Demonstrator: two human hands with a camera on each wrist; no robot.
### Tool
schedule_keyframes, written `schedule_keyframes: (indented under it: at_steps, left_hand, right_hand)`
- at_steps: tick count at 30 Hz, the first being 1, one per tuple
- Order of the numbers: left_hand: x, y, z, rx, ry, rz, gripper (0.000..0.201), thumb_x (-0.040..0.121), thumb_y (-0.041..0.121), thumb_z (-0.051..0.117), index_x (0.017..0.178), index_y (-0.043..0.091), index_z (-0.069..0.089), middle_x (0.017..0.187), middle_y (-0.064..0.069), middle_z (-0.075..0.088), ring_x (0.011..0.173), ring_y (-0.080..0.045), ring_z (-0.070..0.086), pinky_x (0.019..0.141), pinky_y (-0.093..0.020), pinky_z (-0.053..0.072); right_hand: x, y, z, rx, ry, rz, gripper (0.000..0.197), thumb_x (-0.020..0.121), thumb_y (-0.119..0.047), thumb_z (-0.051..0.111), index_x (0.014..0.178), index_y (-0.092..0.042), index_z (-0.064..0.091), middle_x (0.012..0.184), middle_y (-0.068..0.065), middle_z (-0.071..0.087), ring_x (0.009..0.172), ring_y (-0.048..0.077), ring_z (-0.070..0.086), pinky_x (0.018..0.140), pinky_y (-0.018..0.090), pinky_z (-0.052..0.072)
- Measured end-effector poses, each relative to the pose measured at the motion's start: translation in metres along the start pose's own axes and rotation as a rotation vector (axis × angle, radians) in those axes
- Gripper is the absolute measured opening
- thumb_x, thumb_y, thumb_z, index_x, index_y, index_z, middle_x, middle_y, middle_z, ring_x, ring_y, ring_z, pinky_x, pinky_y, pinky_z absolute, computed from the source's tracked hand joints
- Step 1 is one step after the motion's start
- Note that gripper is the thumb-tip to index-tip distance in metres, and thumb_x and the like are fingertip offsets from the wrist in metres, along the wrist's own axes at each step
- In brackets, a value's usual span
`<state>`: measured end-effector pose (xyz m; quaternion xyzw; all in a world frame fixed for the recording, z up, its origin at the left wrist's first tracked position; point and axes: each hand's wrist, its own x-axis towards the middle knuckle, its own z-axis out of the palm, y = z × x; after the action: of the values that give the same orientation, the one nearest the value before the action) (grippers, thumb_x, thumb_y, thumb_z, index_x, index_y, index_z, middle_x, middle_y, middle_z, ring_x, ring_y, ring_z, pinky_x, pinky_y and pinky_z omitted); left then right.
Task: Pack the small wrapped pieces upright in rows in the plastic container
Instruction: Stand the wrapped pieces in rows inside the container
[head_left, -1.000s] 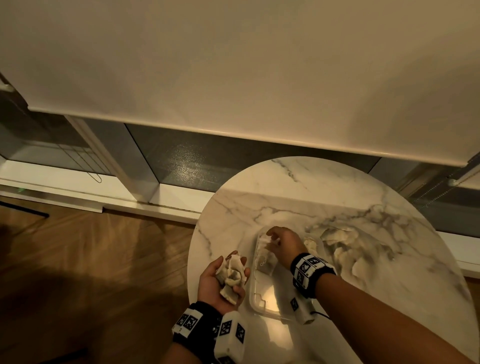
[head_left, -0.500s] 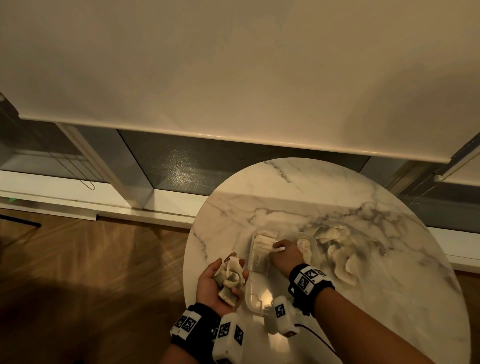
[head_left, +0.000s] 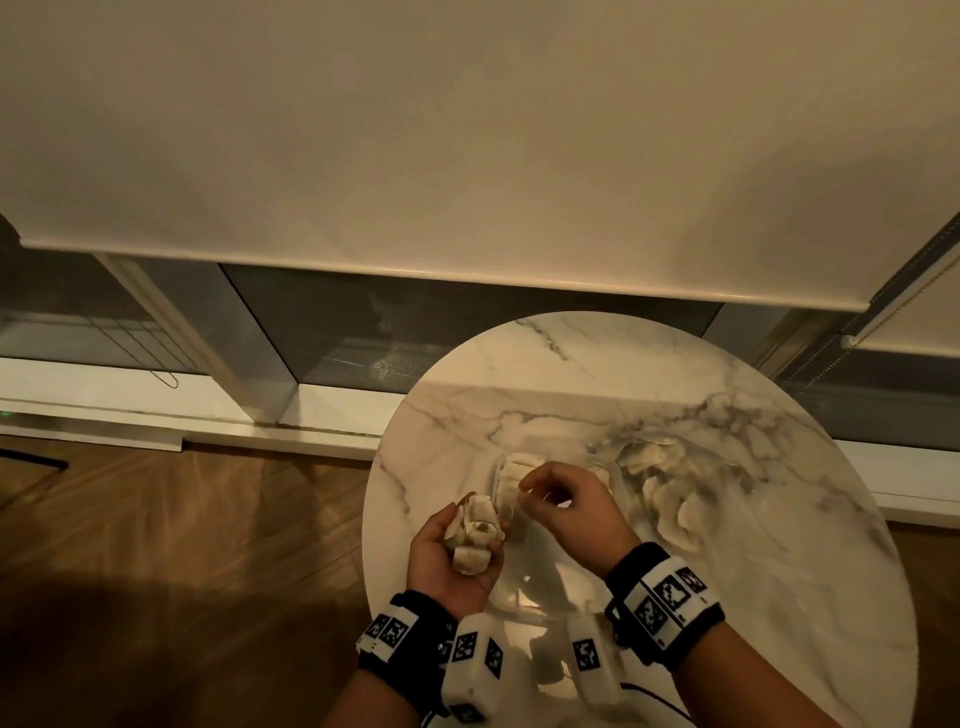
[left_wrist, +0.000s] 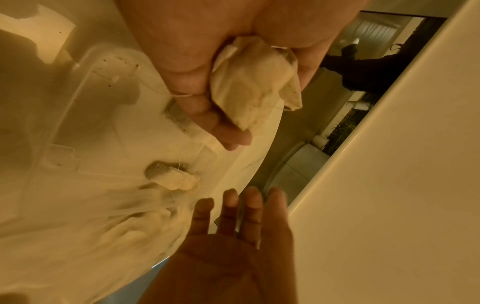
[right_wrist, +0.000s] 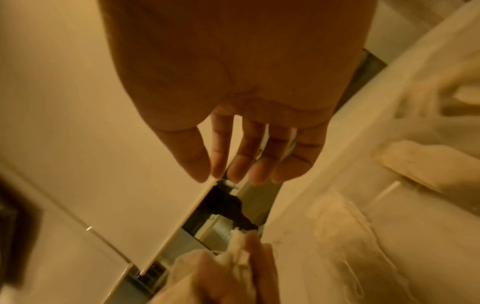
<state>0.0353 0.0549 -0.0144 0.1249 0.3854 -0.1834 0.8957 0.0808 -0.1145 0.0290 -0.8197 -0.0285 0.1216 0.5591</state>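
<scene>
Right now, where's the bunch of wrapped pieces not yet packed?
Head view: the bunch of wrapped pieces is held in the left hand, just left of the plastic container on the marble table.

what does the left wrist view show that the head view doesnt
Only the left wrist view: strings and dark specks on the small wrapped pieces in the left hand, and the right hand's straight fingers.

Only the head view: the whole round marble table, the wooden floor, the cream roller blind.

Both: the clear plastic container and both hands.

The right hand (head_left: 566, 512) covers much of the plastic container (head_left: 506, 597); pieces inside it (left_wrist: 171, 179) are blurred.
</scene>
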Motion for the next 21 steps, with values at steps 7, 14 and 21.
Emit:
schedule_keyframes:
  at_steps: [7,14,21]
  left_hand:
    - [-0.007,-0.014,0.022,0.045,-0.029,0.056,0.033,0.08,0.029,0.057,0.082,0.002,0.075,0.081,-0.016,0.072,0.07,-0.032,0.07,0.075,-0.037,0.056]
    - [-0.004,-0.013,0.022,0.069,0.005,0.035,0.033,0.077,0.032,0.059,0.087,0.004,0.072,0.085,-0.014,0.067,0.075,-0.028,0.064,0.072,-0.034,0.055]
    - [-0.001,-0.004,0.017,0.071,0.0,-0.018,0.038,0.083,0.036,0.058,0.102,0.006,0.069,0.103,-0.014,0.064,0.097,-0.03,0.06,0.112,-0.035,0.034]
  right_hand:
    - [-0.032,-0.026,0.006,-0.336,-0.301,-0.161,0.031,0.07,-0.049,0.08,0.088,-0.026,0.07,0.08,-0.01,0.063,0.071,0.003,0.054,0.068,0.024,0.048]
    - [-0.036,-0.016,0.012,-0.545,-0.253,-0.268,0.036,0.07,-0.046,0.077,0.101,-0.033,0.062,0.095,-0.014,0.054,0.088,0.008,0.054,0.077,0.035,0.052]
    - [-0.034,-0.013,0.019,-0.594,-0.303,-0.431,0.024,0.081,-0.042,0.069,0.103,-0.034,0.065,0.105,-0.013,0.056,0.101,0.012,0.054,0.081,0.036,0.051]
